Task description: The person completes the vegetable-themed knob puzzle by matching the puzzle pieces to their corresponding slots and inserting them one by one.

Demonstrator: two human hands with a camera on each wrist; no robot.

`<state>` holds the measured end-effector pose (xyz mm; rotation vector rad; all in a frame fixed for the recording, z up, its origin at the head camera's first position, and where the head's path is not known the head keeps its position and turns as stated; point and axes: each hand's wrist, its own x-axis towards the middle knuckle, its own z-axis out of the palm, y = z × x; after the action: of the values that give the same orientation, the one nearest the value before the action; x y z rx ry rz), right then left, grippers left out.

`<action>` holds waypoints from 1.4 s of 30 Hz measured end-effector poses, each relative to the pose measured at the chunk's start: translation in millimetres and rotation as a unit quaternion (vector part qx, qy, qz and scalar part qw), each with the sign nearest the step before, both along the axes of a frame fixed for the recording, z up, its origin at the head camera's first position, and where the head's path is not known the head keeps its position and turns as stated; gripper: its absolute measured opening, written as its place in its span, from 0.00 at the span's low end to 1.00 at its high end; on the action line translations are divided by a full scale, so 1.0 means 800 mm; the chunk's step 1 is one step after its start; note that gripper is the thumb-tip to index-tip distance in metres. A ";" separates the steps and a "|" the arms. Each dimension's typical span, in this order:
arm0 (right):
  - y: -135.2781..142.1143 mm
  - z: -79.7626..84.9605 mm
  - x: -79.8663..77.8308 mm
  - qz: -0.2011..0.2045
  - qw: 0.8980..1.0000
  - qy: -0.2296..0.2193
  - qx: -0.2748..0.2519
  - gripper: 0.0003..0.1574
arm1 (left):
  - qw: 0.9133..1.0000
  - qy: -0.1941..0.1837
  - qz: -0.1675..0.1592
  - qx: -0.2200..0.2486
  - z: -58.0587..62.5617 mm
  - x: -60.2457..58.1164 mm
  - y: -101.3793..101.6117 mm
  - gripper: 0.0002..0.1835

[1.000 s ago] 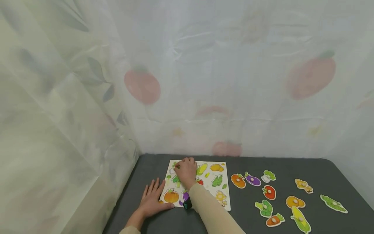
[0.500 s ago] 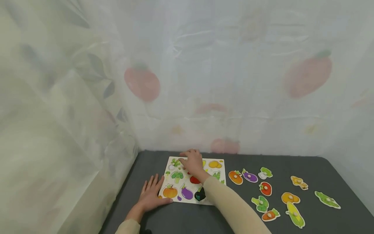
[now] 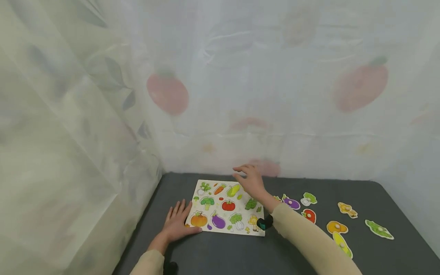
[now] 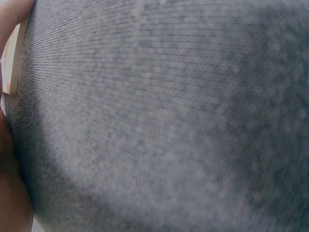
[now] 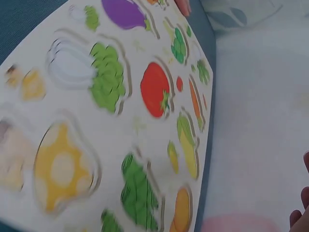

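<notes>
A white vegetable puzzle board (image 3: 244, 210) lies on the dark table. My left hand (image 3: 177, 225) rests at its left edge, fingers spread and thumb along the near left corner. In the left wrist view only part of that hand (image 4: 9, 183) and the board's edge (image 4: 15, 67) show. My right hand (image 3: 252, 181) hovers over the board's far right corner, fingers apart and slightly bent, holding nothing. It hides the board's far right picture in the head view. The right wrist view shows recesses for a tomato (image 5: 155, 91) and a mushroom (image 5: 63, 166); right fingertips (image 5: 301, 212) appear at its edge.
Loose knobbed pieces lie right of the board: an eggplant (image 3: 291, 202), a bok choy (image 3: 308, 199), a tomato (image 3: 309, 216), a mushroom (image 3: 348, 210), a potato (image 3: 337, 227), a corn (image 3: 342, 244) and a pea pod (image 3: 379, 229). My right sleeve (image 3: 306, 236) covers others. Curtains (image 3: 220, 114) stand behind.
My right hand has left the turnip picture at the board's far left and moved right, lifting off the board. The left hand stays at the left edge. The head view has shifted slightly.
</notes>
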<state>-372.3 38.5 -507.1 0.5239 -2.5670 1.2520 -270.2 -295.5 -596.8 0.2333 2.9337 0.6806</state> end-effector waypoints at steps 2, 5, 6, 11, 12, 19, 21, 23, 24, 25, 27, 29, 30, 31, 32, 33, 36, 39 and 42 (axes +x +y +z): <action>0.021 0.003 0.005 -0.004 1.000 0.006 -0.004 0.19 | 1.000 0.000 -0.001 0.002 0.000 -0.002 0.001 0.66; 0.056 0.005 0.011 -0.007 1.000 0.018 0.003 0.20 | 1.000 0.002 -0.001 0.003 0.001 -0.006 0.001 0.66; 0.069 0.005 0.014 -0.009 1.000 0.023 0.006 0.21 | 1.000 0.004 0.000 0.005 0.001 -0.007 0.002 0.66; 0.134 0.003 0.032 -0.033 0.997 0.050 0.048 0.19 | 1.000 0.010 -0.009 0.010 -0.005 -0.014 0.000 0.67; 0.146 0.002 0.036 -0.039 0.996 0.052 0.055 0.18 | 1.000 0.010 -0.009 0.008 -0.007 -0.016 -0.002 0.67; 0.208 -0.010 0.074 -0.063 0.993 0.031 0.099 0.18 | 1.000 0.019 -0.012 0.009 -0.014 -0.021 -0.015 0.68; 0.220 -0.018 0.086 -0.066 0.991 0.030 0.111 0.17 | 1.000 0.021 -0.010 0.011 -0.012 -0.019 -0.019 0.67; 0.229 -0.028 0.099 -0.070 0.989 0.029 0.124 0.16 | 1.000 0.022 -0.008 0.019 -0.007 -0.016 -0.021 0.67; 0.234 -0.033 0.106 -0.071 0.989 0.028 0.130 0.16 | 0.999 0.021 -0.007 0.023 -0.004 -0.015 -0.022 0.67; 0.238 -0.038 0.114 -0.073 0.988 0.025 0.134 0.16 | 1.000 0.019 -0.006 0.022 -0.002 -0.014 -0.023 0.67; 0.245 -0.049 0.129 -0.077 0.986 0.022 0.148 0.16 | 1.000 0.011 -0.004 0.017 0.002 -0.013 -0.024 0.66; 0.251 -0.058 0.144 -0.079 0.983 0.020 0.162 0.16 | 1.000 0.004 -0.002 0.010 0.003 -0.012 -0.025 0.66; 0.253 -0.061 0.151 -0.078 0.983 0.018 0.165 0.16 | 1.000 -0.001 -0.001 0.004 0.004 -0.013 -0.025 0.66; 0.254 -0.064 0.158 -0.078 0.982 0.020 0.171 0.16 | 1.000 -0.003 -0.001 -0.001 0.004 -0.013 -0.026 0.66; 0.255 -0.067 0.164 -0.079 0.981 0.024 0.177 0.16 | 1.000 -0.003 0.000 -0.002 0.004 -0.013 -0.026 0.66; 0.256 -0.068 0.170 -0.079 0.980 0.029 0.181 0.16 | 1.000 -0.002 -0.001 -0.001 0.004 -0.014 -0.027 0.66; 0.256 -0.074 0.185 -0.078 0.978 0.048 0.189 0.17 | 1.000 0.008 -0.004 0.001 0.001 -0.015 -0.029 0.67; 0.256 -0.077 0.197 -0.079 0.974 0.065 0.202 0.18 | 1.000 0.021 -0.010 0.004 -0.004 -0.016 -0.031 0.67; 0.257 -0.079 0.206 -0.085 0.970 0.063 0.217 0.17 | 0.999 0.029 -0.014 0.016 -0.008 -0.017 -0.032 0.67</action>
<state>-207.5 243.9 -569.9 0.4327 -2.7090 0.5795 -283.6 -321.2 -603.3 0.3030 2.9698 0.7306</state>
